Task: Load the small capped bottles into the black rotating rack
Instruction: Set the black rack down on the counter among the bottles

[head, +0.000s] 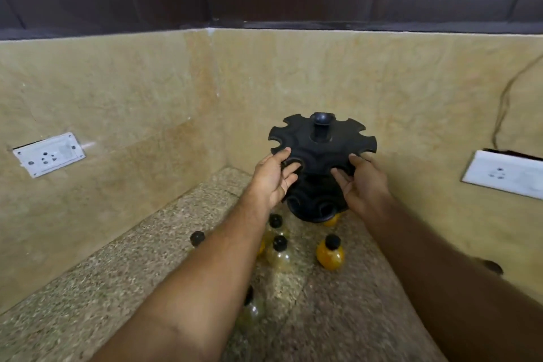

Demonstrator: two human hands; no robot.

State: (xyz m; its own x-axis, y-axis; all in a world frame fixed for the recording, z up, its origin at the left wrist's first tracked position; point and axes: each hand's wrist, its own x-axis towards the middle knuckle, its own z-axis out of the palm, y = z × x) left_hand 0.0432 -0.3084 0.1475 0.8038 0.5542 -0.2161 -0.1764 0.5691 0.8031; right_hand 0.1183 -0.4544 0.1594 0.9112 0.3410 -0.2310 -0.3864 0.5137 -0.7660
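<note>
Both hands are spreading open against the black rack [322, 153], the left hand [274, 178] touching its upper disc and the right hand [363, 182] alongside, together hiding its middle. Capped bottles [330, 253] are standing on the speckled tabletop [97, 282] before it, several blurred, one lying half-hidden under the left forearm, their labels unreadable.

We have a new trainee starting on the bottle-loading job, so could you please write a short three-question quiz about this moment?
1. True or false: a bottle already sits in the top tier of the black rack.
2. Which hand holds a bottle: A) left hand, B) right hand, C) neither?
3. Fill in: the bottle with orange contents stands on the ____, nearer the person than the rack.

Key:
1. False; the visible top-tier notches are empty.
2. C; both open hands are at the rack's sides.
3. Countertop.
</note>
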